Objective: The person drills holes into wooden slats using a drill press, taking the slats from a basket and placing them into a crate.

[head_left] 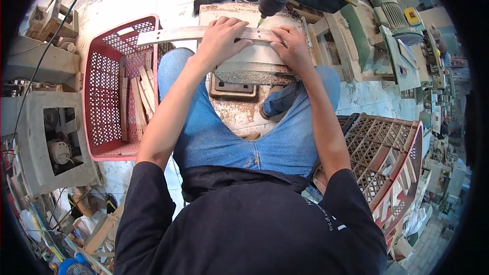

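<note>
A long, narrow wooden strip (175, 34) with small dark holes lies across the worktable of a drill press. My left hand (220, 42) grips it near the middle, fingers over the far edge and thumb along the near side. At the strip's right end, my right hand (292, 50) holds it between thumb and fingers. Between my hands, the drill chuck (271, 3) points down, and its thin bit (261, 22) is just above or at the strip; contact cannot be made out. Under the strip is a pale wooden board (254, 53) dusted with wood shavings.
A red plastic basket (104, 61) with wooden strips (137, 102) stands left of my legs. On the right sits a brown crate (379, 145) near more wood pieces. A motor (392, 12) is at the far right, and a black cable (51, 40) hangs at the left.
</note>
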A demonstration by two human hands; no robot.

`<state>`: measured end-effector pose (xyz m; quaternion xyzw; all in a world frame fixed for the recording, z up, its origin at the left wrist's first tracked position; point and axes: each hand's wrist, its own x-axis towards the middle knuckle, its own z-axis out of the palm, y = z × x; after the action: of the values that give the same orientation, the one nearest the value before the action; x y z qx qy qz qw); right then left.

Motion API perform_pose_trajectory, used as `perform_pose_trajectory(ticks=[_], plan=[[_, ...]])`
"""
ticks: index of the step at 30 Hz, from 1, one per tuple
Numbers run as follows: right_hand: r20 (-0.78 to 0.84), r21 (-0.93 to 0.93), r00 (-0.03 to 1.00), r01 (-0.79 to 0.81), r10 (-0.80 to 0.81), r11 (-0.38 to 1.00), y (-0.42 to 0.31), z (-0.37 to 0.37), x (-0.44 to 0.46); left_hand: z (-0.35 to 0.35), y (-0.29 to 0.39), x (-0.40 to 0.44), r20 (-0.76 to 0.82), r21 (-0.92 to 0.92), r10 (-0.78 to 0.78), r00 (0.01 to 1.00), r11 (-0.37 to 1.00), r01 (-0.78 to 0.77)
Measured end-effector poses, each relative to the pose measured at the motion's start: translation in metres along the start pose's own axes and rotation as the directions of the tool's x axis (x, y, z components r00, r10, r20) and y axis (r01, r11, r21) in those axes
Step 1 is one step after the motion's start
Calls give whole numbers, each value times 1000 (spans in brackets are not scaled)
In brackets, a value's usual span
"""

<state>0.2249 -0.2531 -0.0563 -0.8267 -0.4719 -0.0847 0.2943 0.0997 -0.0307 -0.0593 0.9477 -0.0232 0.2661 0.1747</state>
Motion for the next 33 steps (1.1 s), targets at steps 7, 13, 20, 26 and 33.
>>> perform_pose_trajectory(ticks=[7, 13, 20, 26, 33], plan=[[9, -67, 999, -53, 54, 996, -1, 10, 3, 9, 0, 1, -67, 35, -15, 998, 999, 17], [-28, -85, 997, -73, 71, 994, 5, 24, 9, 8, -4, 7, -30, 68, -41, 999, 997, 43], [-30, -77, 998, -62, 60, 995, 4, 25, 7, 7, 0, 8, 6, 90, -79, 997, 993, 78], [-14, -23, 991, -132, 132, 991, 3, 18, 6, 6, 1, 9, 8, 78, -89, 996, 993, 88], [-388, 450, 877, -88, 283, 889, 0, -98, 54, 6, 3, 8, 19, 116, -123, 992, 986, 120]])
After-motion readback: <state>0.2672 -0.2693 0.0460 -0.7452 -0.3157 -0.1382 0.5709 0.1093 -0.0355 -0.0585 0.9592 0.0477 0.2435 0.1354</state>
